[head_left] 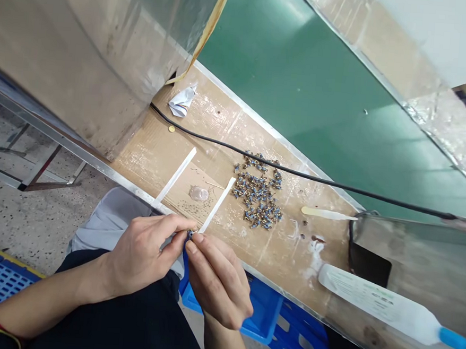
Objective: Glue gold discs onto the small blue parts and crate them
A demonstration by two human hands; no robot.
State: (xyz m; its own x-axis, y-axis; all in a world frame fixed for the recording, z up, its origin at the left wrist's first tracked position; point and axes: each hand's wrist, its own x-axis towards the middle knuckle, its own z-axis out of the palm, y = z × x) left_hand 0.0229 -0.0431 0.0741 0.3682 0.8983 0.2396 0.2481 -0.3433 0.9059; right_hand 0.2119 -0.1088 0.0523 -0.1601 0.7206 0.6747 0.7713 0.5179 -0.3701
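Note:
My left hand (142, 250) and my right hand (221, 280) meet above the table's front edge, thumbs and forefingers pinched together. Between the fingertips shows a small blue-and-metal part (190, 236), mostly covered by them. Whether the left fingertips also pinch something smaller is too fine to tell. Beyond the hands, a clear shallow plastic dish (198, 193) lies between two white tape strips, with tiny specks scattered around it and a thin stick (215, 185) close by. To the right of the strips spreads a loose pile of small blue-and-brass parts (258, 192).
A black cable (227, 145) crosses the cardboard-covered table (275, 257). Crumpled paper (182, 101) lies at the back. On the right are a pale flat stick (328, 214) and a white bottle (379, 304) with a blue cap. Blue crates (261, 314) stand below the edge.

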